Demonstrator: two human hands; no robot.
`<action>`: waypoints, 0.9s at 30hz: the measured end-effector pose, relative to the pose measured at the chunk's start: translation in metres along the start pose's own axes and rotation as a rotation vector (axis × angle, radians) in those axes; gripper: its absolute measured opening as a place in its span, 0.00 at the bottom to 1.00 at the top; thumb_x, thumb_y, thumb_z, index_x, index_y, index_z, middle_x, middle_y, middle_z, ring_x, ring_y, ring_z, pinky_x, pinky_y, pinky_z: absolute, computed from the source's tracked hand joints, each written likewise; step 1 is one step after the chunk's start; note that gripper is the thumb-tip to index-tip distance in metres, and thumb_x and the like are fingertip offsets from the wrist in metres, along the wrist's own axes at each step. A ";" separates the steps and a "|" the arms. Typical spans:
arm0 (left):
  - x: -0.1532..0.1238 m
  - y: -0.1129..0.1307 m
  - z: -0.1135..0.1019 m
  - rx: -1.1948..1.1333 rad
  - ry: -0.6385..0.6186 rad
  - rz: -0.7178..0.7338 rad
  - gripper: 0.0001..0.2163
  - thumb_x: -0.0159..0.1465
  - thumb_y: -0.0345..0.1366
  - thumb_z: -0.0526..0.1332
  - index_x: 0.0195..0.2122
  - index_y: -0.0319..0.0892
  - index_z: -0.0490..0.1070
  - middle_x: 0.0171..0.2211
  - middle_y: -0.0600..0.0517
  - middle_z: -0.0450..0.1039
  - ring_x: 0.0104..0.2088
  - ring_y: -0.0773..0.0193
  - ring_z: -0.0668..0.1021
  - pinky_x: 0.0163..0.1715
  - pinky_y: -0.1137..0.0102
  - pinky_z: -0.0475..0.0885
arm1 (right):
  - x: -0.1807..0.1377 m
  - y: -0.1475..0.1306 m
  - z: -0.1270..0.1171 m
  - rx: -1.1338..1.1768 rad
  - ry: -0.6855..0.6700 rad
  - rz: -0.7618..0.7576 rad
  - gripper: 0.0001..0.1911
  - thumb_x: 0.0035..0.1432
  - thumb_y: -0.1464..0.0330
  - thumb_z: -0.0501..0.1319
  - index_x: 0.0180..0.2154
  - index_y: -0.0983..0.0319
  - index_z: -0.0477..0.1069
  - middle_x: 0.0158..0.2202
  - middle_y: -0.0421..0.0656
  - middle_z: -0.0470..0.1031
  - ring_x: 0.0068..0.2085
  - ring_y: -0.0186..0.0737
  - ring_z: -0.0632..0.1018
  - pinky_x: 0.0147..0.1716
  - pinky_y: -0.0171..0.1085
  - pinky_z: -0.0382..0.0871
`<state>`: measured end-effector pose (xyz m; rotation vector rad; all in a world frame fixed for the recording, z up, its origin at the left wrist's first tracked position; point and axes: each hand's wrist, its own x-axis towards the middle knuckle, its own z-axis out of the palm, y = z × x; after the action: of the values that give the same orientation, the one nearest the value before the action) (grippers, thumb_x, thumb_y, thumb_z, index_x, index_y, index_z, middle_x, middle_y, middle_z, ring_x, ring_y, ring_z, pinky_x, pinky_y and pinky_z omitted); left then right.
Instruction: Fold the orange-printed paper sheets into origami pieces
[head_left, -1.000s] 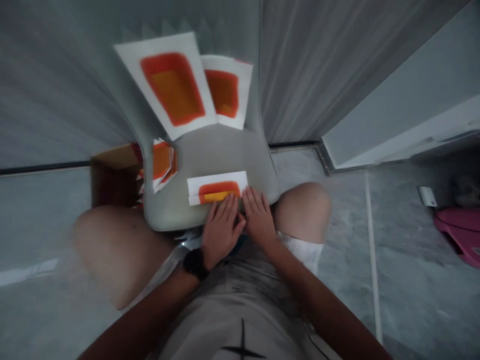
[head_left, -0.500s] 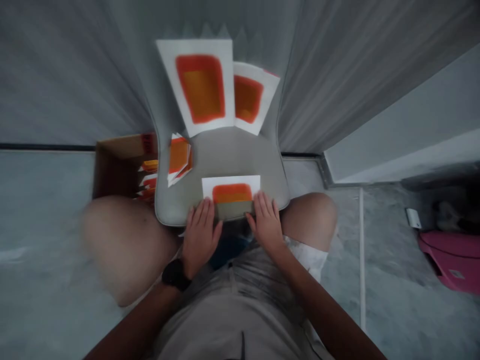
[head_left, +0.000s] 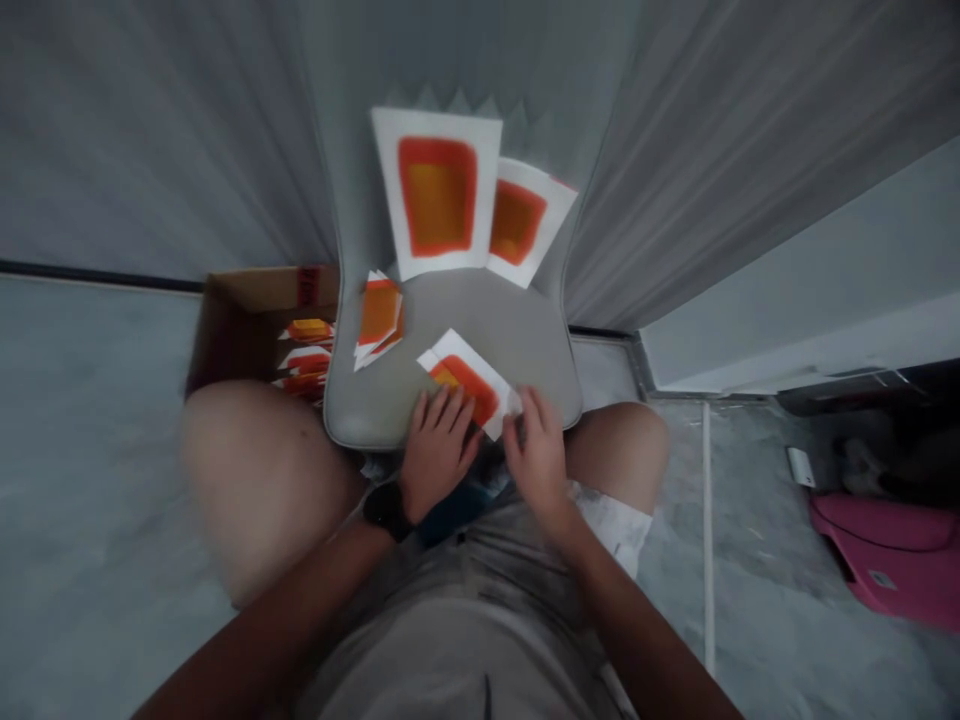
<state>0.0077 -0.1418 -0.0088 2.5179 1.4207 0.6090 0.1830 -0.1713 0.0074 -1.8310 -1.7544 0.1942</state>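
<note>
A white paper piece with an orange-red printed panel point(head_left: 480, 385), apparently folded, lies slantwise near the seat's front edge. My left hand point(head_left: 441, 440) rests on its lower left part, fingers stretched out and flat. At the paper's right corner is my right hand point(head_left: 538, 450); its fingers bend around a small white flap there, thumb below. Two larger sheets with the same print, a left one point(head_left: 439, 200) and a right one point(head_left: 517, 220), lean against the chair back. To the left sits a small stack of folded orange-and-white papers point(head_left: 379, 320).
The grey chair point(head_left: 375, 410) stands between my knees. Beside it on the left, a cardboard box point(head_left: 255, 287) holds several orange-and-white folded papers point(head_left: 306, 362). A pink object point(head_left: 885, 555) with a cable and a small white device point(head_left: 800, 467) lie on the floor at right.
The paper has turned from straight to slanted. My left hand has moved onto its printed part; my right fingers have bent at its right corner. The view has shifted slightly.
</note>
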 end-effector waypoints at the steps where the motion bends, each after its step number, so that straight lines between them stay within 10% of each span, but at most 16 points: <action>1: 0.004 0.000 0.000 -0.009 -0.012 0.040 0.25 0.76 0.43 0.52 0.71 0.40 0.64 0.72 0.42 0.63 0.74 0.46 0.62 0.75 0.43 0.52 | 0.012 0.009 -0.002 0.000 -0.003 0.014 0.29 0.74 0.61 0.52 0.68 0.70 0.66 0.66 0.62 0.69 0.67 0.57 0.70 0.67 0.57 0.66; 7: 0.035 -0.004 0.007 -0.067 -0.060 0.190 0.29 0.75 0.47 0.55 0.73 0.38 0.60 0.71 0.40 0.64 0.72 0.46 0.65 0.75 0.42 0.48 | 0.048 0.027 0.000 0.197 -0.001 0.083 0.23 0.71 0.61 0.54 0.56 0.66 0.77 0.54 0.57 0.80 0.56 0.54 0.79 0.61 0.54 0.72; 21: 0.036 -0.003 0.009 -0.139 0.025 0.172 0.28 0.74 0.45 0.55 0.71 0.36 0.62 0.69 0.38 0.67 0.71 0.48 0.68 0.74 0.46 0.53 | 0.036 0.009 -0.007 0.187 0.066 0.080 0.28 0.74 0.56 0.51 0.65 0.65 0.69 0.53 0.55 0.81 0.54 0.50 0.80 0.58 0.49 0.75; 27: 0.037 -0.005 0.008 -0.242 0.079 0.122 0.22 0.74 0.36 0.54 0.68 0.39 0.66 0.66 0.44 0.72 0.68 0.52 0.70 0.72 0.51 0.60 | 0.054 0.016 -0.014 0.673 -0.315 0.461 0.49 0.70 0.37 0.35 0.52 0.64 0.80 0.46 0.54 0.84 0.52 0.53 0.83 0.51 0.48 0.78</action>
<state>0.0239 -0.1074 -0.0079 2.4230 1.1447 0.8552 0.2096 -0.1240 0.0262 -1.6977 -1.1901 1.1569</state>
